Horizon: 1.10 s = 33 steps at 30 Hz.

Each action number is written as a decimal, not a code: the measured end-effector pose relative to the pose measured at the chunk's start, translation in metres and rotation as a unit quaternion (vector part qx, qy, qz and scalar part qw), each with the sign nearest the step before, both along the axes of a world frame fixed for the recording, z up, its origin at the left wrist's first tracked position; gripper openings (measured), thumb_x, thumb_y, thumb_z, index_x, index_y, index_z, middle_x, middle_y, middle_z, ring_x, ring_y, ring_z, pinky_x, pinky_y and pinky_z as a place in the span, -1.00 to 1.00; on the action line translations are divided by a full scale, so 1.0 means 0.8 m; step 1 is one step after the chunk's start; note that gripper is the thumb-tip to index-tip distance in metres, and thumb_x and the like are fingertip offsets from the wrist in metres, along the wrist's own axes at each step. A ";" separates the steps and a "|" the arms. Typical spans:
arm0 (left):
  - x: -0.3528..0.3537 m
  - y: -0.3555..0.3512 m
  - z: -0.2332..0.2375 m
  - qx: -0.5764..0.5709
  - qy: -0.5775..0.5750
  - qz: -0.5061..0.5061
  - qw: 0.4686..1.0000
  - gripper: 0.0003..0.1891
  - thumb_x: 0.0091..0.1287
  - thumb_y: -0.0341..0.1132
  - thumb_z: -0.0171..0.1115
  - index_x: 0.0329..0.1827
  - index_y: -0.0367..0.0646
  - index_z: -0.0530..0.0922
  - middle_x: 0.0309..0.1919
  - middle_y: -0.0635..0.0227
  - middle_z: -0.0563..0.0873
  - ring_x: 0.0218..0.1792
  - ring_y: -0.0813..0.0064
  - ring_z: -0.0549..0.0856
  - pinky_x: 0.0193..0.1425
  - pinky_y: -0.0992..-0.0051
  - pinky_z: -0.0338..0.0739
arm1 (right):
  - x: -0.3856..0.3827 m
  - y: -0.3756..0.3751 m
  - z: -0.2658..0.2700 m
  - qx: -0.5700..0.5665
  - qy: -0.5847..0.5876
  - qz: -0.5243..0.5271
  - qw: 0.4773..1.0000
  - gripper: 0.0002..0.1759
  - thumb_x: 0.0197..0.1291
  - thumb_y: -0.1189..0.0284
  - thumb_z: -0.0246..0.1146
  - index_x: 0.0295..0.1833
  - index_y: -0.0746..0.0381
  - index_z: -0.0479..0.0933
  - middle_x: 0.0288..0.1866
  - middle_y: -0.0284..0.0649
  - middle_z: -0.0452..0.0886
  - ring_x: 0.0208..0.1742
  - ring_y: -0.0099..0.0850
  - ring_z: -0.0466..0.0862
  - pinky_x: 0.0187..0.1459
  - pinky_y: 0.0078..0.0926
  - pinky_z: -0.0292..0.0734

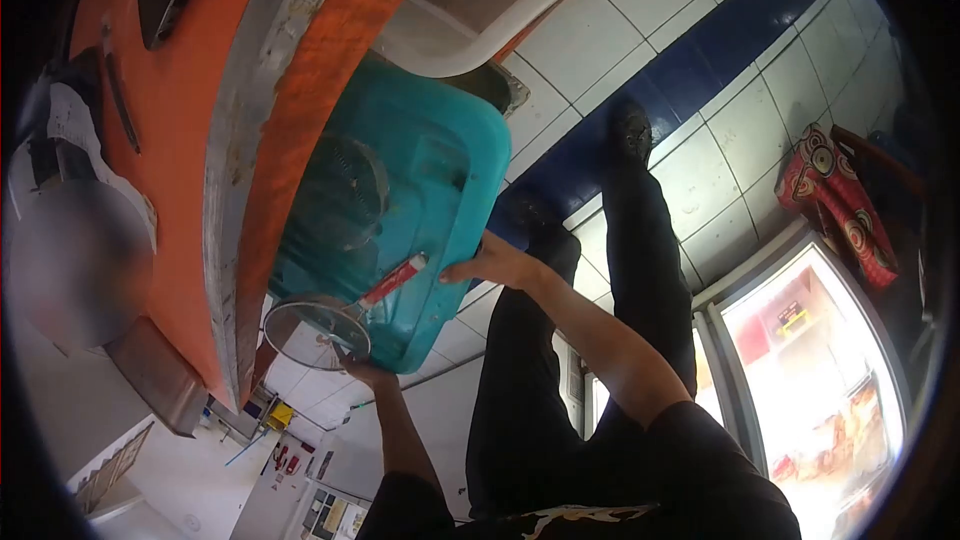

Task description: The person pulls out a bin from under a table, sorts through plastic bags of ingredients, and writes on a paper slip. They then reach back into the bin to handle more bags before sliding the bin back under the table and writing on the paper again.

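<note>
A teal plastic tub (470,155) is tilted beside the orange counter, between my two hands. My right hand (497,265) grips its right rim, with the thumb over the edge. My left hand (368,372) is at the tub's near corner, its fingers partly hidden behind the rim of a round wire strainer (318,302). The strainer's red handle (392,282) points toward my right hand and lies across the tub. Another round, mesh-like thing (345,190) shows inside the tub, too dim to name surely.
An orange counter (255,150) with a worn metal edge runs along the left. Above the tub is a white basin (450,55). White and blue tiles (745,140) cover the floor. A lit glass-door fridge (810,340) stands at right, near a red patterned cloth (840,200).
</note>
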<state>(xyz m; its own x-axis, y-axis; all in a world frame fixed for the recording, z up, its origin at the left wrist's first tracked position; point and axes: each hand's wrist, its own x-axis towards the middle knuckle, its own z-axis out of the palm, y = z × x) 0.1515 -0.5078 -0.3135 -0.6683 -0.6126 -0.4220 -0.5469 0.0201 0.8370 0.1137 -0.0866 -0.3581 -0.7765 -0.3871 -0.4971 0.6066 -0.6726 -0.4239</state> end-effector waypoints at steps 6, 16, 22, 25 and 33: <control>-0.057 0.041 -0.076 0.051 0.004 -0.047 0.998 -0.20 0.52 0.12 0.00 0.75 -0.08 0.20 0.56 0.01 0.46 0.51 -0.01 0.50 0.59 0.01 0.43 | -0.008 0.027 -0.060 0.031 -0.079 -0.025 0.996 -0.16 0.13 0.37 0.63 0.51 0.32 0.47 0.38 -0.08 0.66 0.43 -0.16 0.59 0.52 -0.16 0.44; -0.145 -0.006 -0.167 0.054 -0.040 -0.165 0.984 -0.19 0.54 0.26 0.01 0.71 -0.03 0.21 0.49 0.05 0.49 0.48 0.03 0.51 0.54 0.01 0.44 | -0.027 -0.020 -0.141 0.188 -0.149 -0.059 0.969 -0.08 0.18 0.37 0.62 0.57 0.36 0.33 0.41 -0.01 0.61 0.40 -0.15 0.64 0.43 -0.15 0.57; -0.146 -0.012 -0.181 0.100 -0.195 -0.054 0.974 -0.16 0.51 0.16 0.13 0.76 0.03 0.12 0.63 0.16 0.30 0.58 0.07 0.38 0.68 0.03 0.22 | -0.006 -0.021 -0.186 0.347 -0.181 0.044 0.919 -0.05 0.21 0.31 0.59 0.57 0.44 0.27 0.38 0.10 0.61 0.39 -0.11 0.66 0.37 -0.26 0.60; -0.146 -0.016 -0.187 0.109 -0.209 -0.046 0.971 -0.10 0.50 0.18 0.18 0.79 0.03 0.04 0.70 0.20 0.22 0.65 0.03 0.29 0.73 -0.02 0.11 | 0.007 0.001 -0.189 0.365 -0.173 0.026 0.914 -0.21 0.25 0.18 0.52 0.40 0.47 0.43 0.27 0.15 0.70 0.34 -0.01 0.72 0.28 -0.16 0.65; -0.112 0.038 -0.114 0.035 -0.286 -0.030 0.957 -0.03 0.56 0.17 0.17 0.82 -0.01 -0.15 0.74 0.10 0.18 0.72 -0.02 0.20 0.72 -0.15 0.02 | -0.046 0.210 -0.048 0.349 -0.115 -0.316 0.875 -0.56 0.58 0.19 0.08 0.17 0.31 0.66 0.12 -0.15 0.75 0.08 -0.35 0.71 0.08 -0.31 0.63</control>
